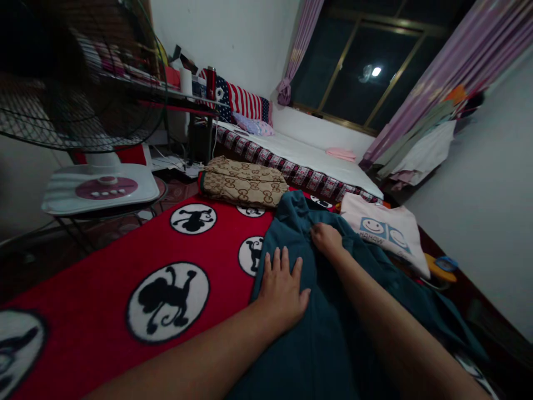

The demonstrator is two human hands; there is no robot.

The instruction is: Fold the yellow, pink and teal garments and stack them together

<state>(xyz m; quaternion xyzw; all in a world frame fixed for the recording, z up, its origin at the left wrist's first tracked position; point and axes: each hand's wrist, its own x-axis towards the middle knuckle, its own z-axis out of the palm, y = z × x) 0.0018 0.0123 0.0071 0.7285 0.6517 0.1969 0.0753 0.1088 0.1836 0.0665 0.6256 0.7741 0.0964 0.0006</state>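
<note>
A dark teal garment (333,322) lies spread over a red blanket (225,266) printed with black monkeys in white circles. My left hand (282,289) rests flat on the garment near its left edge, fingers spread. Farther up, my right hand (327,239) is closed, its fingers pinching the teal cloth near the top end. A sleeve-like part of the garment stretches off to the right, partly behind my right forearm.
A folded brown patterned cloth (245,180) lies beyond the garment, and a pale printed shirt (385,228) to its right. An electric fan (100,189) stands on a stool at left. Farther back are a bed (300,147) and a cluttered desk (200,105).
</note>
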